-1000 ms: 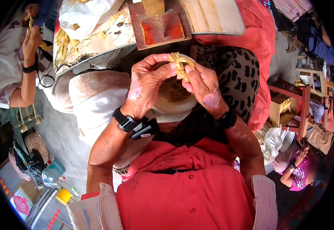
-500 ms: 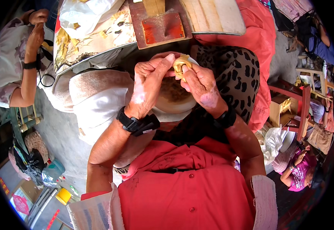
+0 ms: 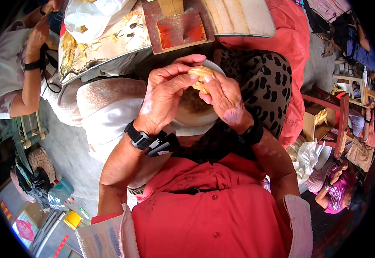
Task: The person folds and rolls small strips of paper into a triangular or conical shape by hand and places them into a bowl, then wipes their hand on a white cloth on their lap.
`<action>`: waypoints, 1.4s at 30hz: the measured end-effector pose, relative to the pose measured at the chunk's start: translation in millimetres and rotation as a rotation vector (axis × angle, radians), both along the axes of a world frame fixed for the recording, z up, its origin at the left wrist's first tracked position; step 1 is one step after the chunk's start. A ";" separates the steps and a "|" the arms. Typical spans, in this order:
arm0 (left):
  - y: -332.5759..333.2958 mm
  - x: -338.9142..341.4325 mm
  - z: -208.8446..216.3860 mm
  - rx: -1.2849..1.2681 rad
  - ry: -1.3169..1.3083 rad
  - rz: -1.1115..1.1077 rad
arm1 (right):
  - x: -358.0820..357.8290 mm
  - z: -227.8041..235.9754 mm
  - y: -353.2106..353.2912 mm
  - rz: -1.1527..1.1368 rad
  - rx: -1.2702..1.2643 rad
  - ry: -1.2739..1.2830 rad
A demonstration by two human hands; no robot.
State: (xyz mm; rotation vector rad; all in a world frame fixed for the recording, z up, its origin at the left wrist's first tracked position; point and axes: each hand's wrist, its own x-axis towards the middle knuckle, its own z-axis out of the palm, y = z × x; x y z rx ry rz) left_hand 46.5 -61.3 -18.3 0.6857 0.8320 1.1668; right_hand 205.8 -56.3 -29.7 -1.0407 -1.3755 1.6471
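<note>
Most of the small yellow woven piece was covered by the fingers of the left hand and the right hand, so its shape could not be told. Just below the piece, the pale bowl was half hidden behind both hands. Far left of the bowl, another person's raised hand was cut off near the picture's rim, and whatever it held was too small to tell.
</note>
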 end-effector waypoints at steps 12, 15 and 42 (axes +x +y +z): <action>1.1 -0.8 6.5 0.072 0.197 -0.200 | 4.1 -12.5 -2.4 -0.102 0.500 -0.193; 0.6 -4.9 0.2 0.151 0.570 -0.190 | 7.3 -12.5 3.8 -0.110 0.775 -0.363; 5.1 -42.4 27.4 0.108 0.632 -0.439 | 20.8 0.9 8.9 0.078 0.661 -0.199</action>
